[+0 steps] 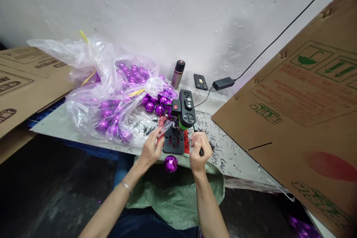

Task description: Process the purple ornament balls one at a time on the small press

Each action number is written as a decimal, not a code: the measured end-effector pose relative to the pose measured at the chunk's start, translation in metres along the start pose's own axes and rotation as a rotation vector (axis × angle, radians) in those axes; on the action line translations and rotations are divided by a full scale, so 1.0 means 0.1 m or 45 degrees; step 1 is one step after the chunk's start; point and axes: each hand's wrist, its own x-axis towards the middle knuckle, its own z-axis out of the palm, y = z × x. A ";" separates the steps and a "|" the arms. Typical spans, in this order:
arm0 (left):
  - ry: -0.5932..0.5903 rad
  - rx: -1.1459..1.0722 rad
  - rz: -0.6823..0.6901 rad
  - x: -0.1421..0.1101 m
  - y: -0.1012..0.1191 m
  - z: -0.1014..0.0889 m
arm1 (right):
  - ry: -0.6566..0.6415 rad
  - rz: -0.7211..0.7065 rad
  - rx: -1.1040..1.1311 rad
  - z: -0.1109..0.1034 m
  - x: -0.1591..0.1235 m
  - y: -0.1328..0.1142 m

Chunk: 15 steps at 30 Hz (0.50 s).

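My right hand [200,150] is wrapped round the black-tipped lever handle [201,151] of a small bench drill press [186,108]. My left hand [152,147] is at the left side of the press's black slotted base plate [173,142], its fingers slightly curled and apart with no object visible between them. Just below the plate's front edge, a shiny purple ball [170,164] is in the air over the mouth of a green woven sack [178,200], apart from both hands. Red material [186,142] shows beside the plate.
A clear plastic bag [97,108] of purple balls lies left of the press. Behind stand a spray can [178,74], a black phone-like object [200,81] and a corded power adapter [223,83]. Dark shavings litter the tabletop [231,156]. Cardboard boxes [292,119] flank both sides.
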 end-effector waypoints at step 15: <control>-0.044 -0.020 -0.847 1.65 -0.38 0.12 | -0.002 -0.027 -0.016 0.01 0.04 -0.05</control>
